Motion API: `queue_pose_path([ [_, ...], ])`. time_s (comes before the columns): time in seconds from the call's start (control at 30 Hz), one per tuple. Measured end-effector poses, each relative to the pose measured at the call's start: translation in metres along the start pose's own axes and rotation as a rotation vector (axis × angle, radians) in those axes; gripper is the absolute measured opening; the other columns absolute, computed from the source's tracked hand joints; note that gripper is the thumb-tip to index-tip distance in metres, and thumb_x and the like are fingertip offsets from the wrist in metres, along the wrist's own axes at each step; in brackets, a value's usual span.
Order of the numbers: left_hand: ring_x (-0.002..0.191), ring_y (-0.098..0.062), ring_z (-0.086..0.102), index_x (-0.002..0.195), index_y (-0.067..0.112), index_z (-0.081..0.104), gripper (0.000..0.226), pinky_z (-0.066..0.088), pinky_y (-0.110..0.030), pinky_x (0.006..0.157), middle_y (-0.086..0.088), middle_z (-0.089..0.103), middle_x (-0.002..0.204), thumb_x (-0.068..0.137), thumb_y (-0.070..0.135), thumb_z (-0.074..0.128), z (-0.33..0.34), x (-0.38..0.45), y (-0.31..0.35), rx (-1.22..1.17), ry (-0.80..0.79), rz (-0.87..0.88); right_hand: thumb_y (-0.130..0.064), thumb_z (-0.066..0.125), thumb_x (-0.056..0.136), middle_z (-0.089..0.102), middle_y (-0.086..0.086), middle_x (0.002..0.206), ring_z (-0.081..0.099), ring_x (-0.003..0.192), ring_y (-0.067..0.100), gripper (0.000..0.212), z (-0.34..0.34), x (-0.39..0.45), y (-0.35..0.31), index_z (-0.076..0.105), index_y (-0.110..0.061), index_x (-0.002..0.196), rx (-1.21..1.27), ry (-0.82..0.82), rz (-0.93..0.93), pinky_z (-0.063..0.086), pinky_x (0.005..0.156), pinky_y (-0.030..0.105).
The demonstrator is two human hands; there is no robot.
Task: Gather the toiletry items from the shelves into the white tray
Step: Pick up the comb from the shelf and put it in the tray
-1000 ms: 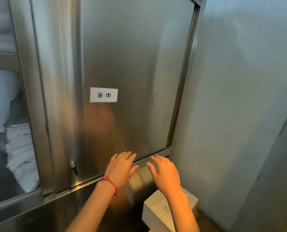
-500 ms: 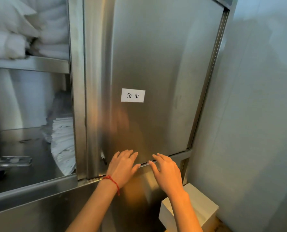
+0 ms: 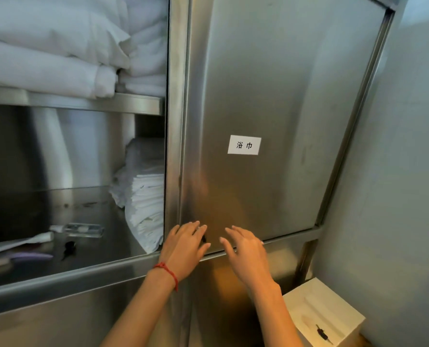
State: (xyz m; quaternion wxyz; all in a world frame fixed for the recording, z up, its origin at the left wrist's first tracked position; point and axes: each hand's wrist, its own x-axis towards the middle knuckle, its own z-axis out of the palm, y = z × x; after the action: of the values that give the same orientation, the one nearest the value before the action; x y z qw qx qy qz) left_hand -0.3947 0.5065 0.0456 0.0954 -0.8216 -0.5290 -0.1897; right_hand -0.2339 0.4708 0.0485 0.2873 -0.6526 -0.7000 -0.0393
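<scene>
Both hands flat on steel sliding door (image 3: 271, 96), low centre of frame. Left hand (image 3: 184, 246) with fingers straight, spread, on door's left edge; red string (image 3: 168, 272) at wrist. Right hand (image 3: 246, 249) likewise extended, fingers apart, gripping nothing. White label (image 3: 244, 145) mid-door. Opening at left: folded white linens (image 3: 58, 46) on upper shelf, paper stack (image 3: 145, 206) on lower shelf (image 3: 103, 221) beside door edge. Toiletry items (image 3: 83, 229) lying lower left on that shelf, blurred. White tray (image 3: 326, 314) at bottom right, small dark item inside.
</scene>
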Motion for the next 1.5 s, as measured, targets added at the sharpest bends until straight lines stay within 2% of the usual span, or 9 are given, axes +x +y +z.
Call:
queue_pose_path([
  [0.33,0.137,-0.011,0.028,0.146,0.025,0.029,0.054,0.018,-0.029,0.112,0.002,0.032,0.15,0.097,0.046,0.037,-0.023,-0.04,-0.053,0.007,0.016,-0.085,-0.041,0.041,0.098,0.046,-0.004,0.141,0.037,0.131,0.01,0.043,0.02,-0.003,-0.063,0.048,-0.023,0.137,0.076,-0.046,-0.127,0.027,0.107,0.023],
  [0.5,0.128,-0.02,0.046,0.135,0.014,0.049,0.051,0.031,-0.034,0.106,-0.008,0.048,0.139,0.091,0.036,0.057,-0.037,-0.064,-0.078,-0.014,0.097,-0.127,-0.04,0.045,0.097,0.048,-0.003,0.14,0.041,0.129,0.011,0.042,0.034,-0.006,-0.101,0.05,-0.023,0.135,0.139,-0.068,-0.171,0.03,0.105,0.023],
  [0.63,0.137,-0.011,0.029,0.145,0.024,0.03,0.054,0.019,-0.031,0.113,0.001,0.032,0.151,0.096,0.044,0.04,-0.04,-0.083,-0.107,0.039,0.029,-0.189,-0.04,0.044,0.097,0.048,-0.002,0.14,0.042,0.128,0.012,0.043,0.045,-0.007,-0.129,0.05,-0.023,0.136,0.156,-0.087,-0.22,0.032,0.105,0.024],
  [0.87,0.137,-0.013,0.03,0.146,0.023,0.03,0.056,0.02,-0.029,0.112,0.0,0.033,0.15,0.096,0.046,0.04,-0.052,-0.114,-0.148,0.103,0.044,-0.261,-0.04,0.043,0.098,0.046,0.0,0.142,0.04,0.131,0.015,0.043,0.061,-0.008,-0.175,0.049,-0.022,0.136,0.187,-0.111,-0.283,0.029,0.107,0.028],
  [1.07,0.135,-0.013,0.033,0.145,0.022,0.033,0.054,0.023,-0.031,0.113,-0.001,0.036,0.148,0.096,0.044,0.041,-0.061,-0.148,-0.183,0.132,0.052,-0.334,-0.041,0.043,0.098,0.046,-0.001,0.142,0.04,0.13,0.014,0.043,0.083,-0.014,-0.217,0.049,-0.022,0.136,0.229,-0.14,-0.339,0.029,0.106,0.024],
  [1.33,0.138,-0.011,0.027,0.143,0.03,0.032,0.05,0.019,-0.03,0.113,0.004,0.033,0.149,0.096,0.045,0.038,-0.069,-0.183,-0.229,0.195,0.045,-0.417,-0.037,0.047,0.097,0.049,-0.001,0.139,0.043,0.128,0.013,0.042,0.109,-0.013,-0.27,0.05,-0.02,0.135,0.318,-0.195,-0.435,0.03,0.106,0.024],
  [1.5,0.137,-0.011,0.029,0.145,0.025,0.028,0.053,0.02,-0.03,0.113,0.002,0.032,0.15,0.097,0.044,0.039,-0.073,-0.194,-0.251,0.21,0.052,-0.497,-0.036,0.048,0.097,0.049,0.001,0.139,0.042,0.128,0.015,0.042,0.128,-0.005,-0.294,0.051,-0.019,0.135,0.353,-0.223,-0.503,0.029,0.106,0.024],
])
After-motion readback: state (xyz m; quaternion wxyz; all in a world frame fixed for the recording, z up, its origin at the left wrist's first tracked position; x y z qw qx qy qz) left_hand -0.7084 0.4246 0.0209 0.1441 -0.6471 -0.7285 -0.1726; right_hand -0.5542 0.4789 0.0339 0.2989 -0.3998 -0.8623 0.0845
